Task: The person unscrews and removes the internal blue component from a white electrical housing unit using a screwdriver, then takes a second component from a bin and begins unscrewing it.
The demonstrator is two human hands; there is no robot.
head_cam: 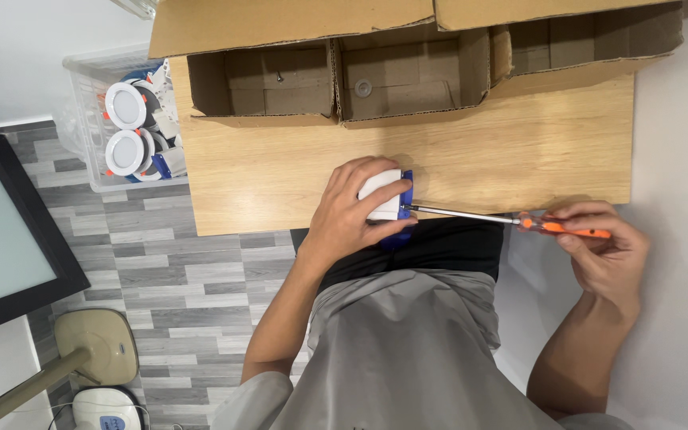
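Screw-driving step under way. Left hand (352, 211) clamped around white-and-blue lamp part (384, 199) at table (519, 159) edge; right hand (599, 247) gripping screwdriver (511, 219), tip at part. Next likely needs steady alignment.

Smooth matt wooden tabletop (280, 175), rough brown cardboard boxes (408, 72), shiny metal screwdriver (511, 219) shaft, glossy orange plastic handle
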